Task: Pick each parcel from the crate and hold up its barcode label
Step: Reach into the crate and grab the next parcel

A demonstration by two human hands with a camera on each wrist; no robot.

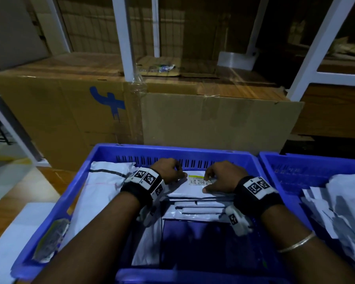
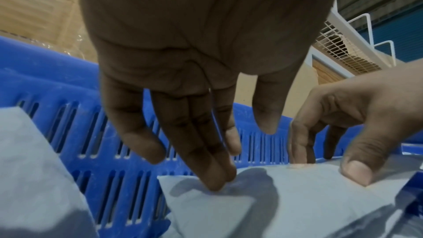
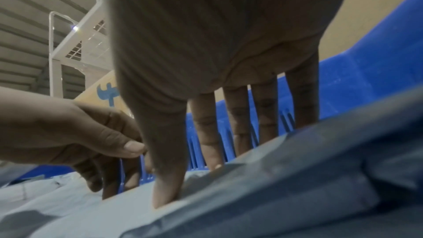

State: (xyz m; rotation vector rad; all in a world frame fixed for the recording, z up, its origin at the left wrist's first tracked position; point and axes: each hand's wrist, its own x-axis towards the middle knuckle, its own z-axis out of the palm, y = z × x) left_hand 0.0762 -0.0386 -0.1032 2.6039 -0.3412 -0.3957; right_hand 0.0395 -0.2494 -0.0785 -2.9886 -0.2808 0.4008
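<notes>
Lying flat, grey parcel (image 1: 191, 190) w/ barcode label (image 1: 200, 180).

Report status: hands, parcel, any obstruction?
Left hand open, fingertips on top parcel. Right hand pinching its far edge. Parcel still flat in crate. Nothing obstructing.
</notes>
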